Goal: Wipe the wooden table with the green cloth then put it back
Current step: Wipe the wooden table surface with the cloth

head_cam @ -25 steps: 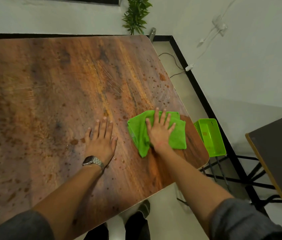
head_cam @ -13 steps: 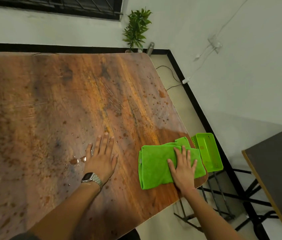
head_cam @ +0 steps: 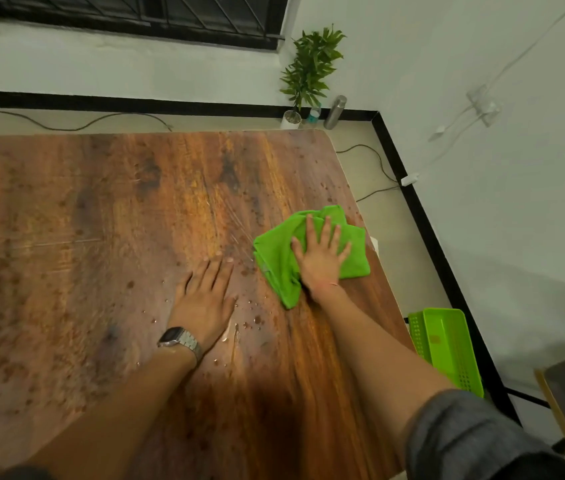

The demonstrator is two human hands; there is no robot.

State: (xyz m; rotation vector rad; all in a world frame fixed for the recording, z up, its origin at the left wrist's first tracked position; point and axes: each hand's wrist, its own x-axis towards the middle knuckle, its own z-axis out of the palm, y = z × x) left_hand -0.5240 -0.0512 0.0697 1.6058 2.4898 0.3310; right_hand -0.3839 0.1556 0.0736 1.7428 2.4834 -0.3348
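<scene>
Right fingers (head_cam: pixel 322 233) are being spread flat, released, pressing down on the cloth (head_cam: pixel 281 261) rather than gripping it. The right hand (head_cam: pixel 321 261) is being laid palm-down across the cloth's middle. Left fingers (head_cam: pixel 211 275) are likewise being held open and flat on bare wood, grasping nothing; the left hand (head_cam: pixel 205 303) is being used as a brace, watch (head_cam: pixel 179 341) at the wrist.

The cloth is being kept bunched on the worktop (head_cam: pixel 83 254), near its right edge, just beside the left hand but apart from it.

Step in hand, as judged: wiping, not yet the return. Droplets (head_cam: pixel 250 320) are being left unwiped between and below the two hands, and spotting is being seen farther up the right side.

Next move, as judged: the cloth is to be swept leftward through the droplets under steady palm pressure, with the left hand lifted clear. A green basket (head_cam: pixel 447 351) is being seen below the right edge; whether it is the cloth's place cannot be told.
</scene>
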